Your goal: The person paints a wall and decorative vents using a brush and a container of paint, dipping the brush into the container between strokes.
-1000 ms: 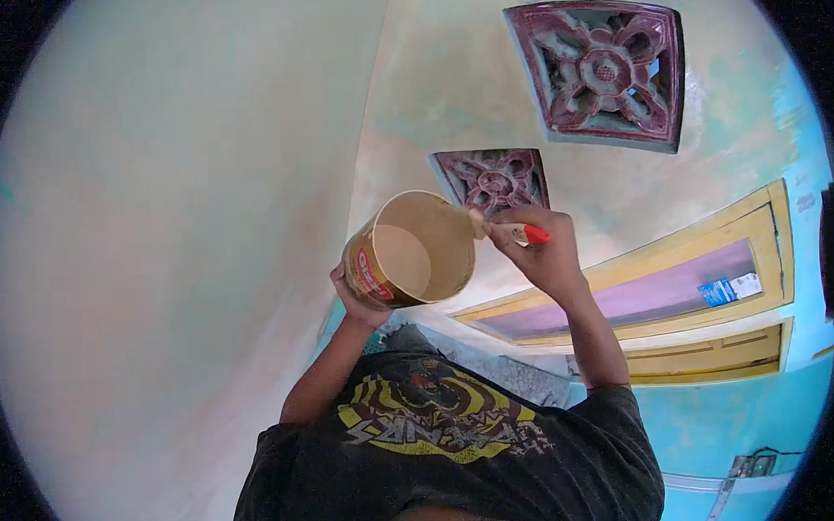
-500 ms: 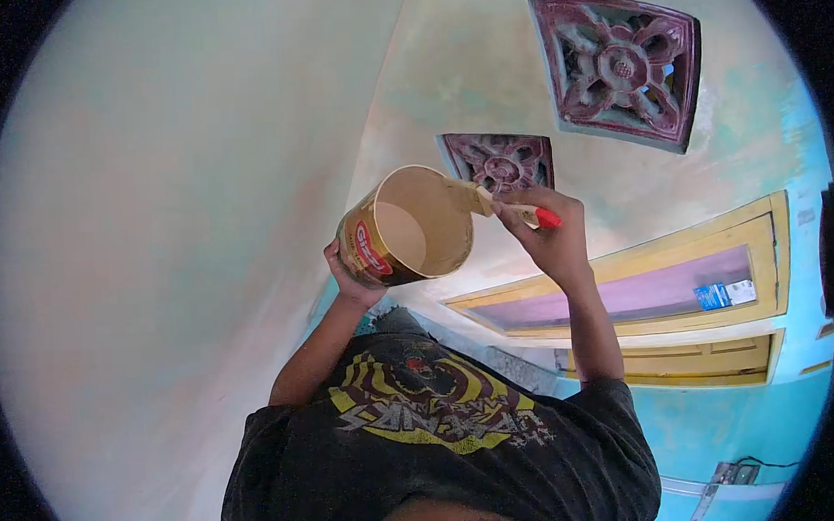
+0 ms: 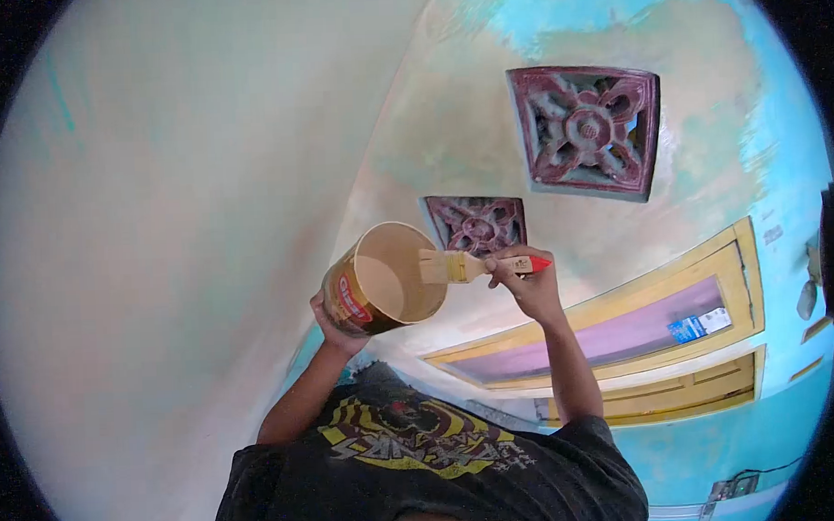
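Note:
My left hand (image 3: 333, 324) grips a gold and red paint can (image 3: 381, 280) from below, tilted so its open mouth faces me; cream paint shows inside. My right hand (image 3: 528, 280) pinches a paintbrush (image 3: 456, 266) by its pale handle with a red end. The cream-coated bristles lie level across the can's rim, pointing left into the opening. Both arms are raised in front of my dark printed shirt (image 3: 424, 462).
A cream-painted wall (image 3: 186, 232) fills the left, meeting a patchy cream and turquoise wall at a corner. Two maroon carved vent blocks (image 3: 585, 131) (image 3: 475, 223) sit in that wall above a yellow-framed window (image 3: 622, 331). Turquoise wall (image 3: 744, 433) lies lower right.
The brush has turned from angled at the rim to lying level across the can's mouth. Can and both hands sit lower in view, as my view tilted upward.

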### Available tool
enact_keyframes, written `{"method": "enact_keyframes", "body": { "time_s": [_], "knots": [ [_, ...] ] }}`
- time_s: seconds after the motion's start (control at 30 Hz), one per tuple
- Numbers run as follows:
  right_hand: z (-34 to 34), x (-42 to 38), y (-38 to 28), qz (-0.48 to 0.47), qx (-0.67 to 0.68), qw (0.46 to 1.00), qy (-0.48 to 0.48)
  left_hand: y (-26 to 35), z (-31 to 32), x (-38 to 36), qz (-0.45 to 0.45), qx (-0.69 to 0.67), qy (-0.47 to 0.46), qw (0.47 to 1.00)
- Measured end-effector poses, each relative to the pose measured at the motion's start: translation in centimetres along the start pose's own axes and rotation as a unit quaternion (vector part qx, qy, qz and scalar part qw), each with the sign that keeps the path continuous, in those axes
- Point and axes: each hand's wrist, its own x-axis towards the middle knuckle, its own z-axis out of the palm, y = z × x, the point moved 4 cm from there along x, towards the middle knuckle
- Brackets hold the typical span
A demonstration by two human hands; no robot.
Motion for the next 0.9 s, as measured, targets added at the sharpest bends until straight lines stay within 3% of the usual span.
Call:
{"method": "enact_keyframes", "body": {
  "time_s": [0.03,0.07,0.17,0.27,0.37,0.5,0.63,0.83,0.9],
  "knots": [
    [-0.1,0.0,0.1,0.0,0.022,1.0,0.001,0.0,0.2,0.0,0.003,-0.001,-0.006,1.0],
    [-0.2,0.0,0.2,-0.007,-0.051,0.999,0.008,0.0,0.2,0.3,0.008,0.016,0.019,1.0],
    [-0.3,0.1,0.2,0.029,0.03,0.999,-0.003,-0.3,-1.6,0.7,-0.014,0.02,0.037,0.999],
    [-0.7,0.2,0.2,0.006,-0.024,0.999,-0.025,-0.2,-1.1,0.7,0.003,0.004,-0.002,1.0],
    [-0.5,0.4,0.8,-0.002,0.091,0.995,-0.031,0.0,-0.1,0.4,0.023,-0.002,0.0,1.0],
    [-0.3,0.5,-1.2,-0.013,-0.079,0.996,-0.038,0.1,0.4,0.7,0.017,0.012,-0.022,1.0],
    [-0.1,0.5,-1.8,0.015,-0.049,0.997,-0.057,-0.2,0.2,0.6,0.0,-0.008,-0.006,1.0],
    [-0.2,0.6,-1.4,-0.019,0.043,0.999,-0.02,-0.3,0.8,0.3,-0.003,-0.01,-0.012,1.0],
    [-0.4,0.5,-1.7,-0.038,-0.044,0.998,-0.007,-0.4,0.4,0.2,-0.001,-0.009,-0.003,1.0]
  ]
}}
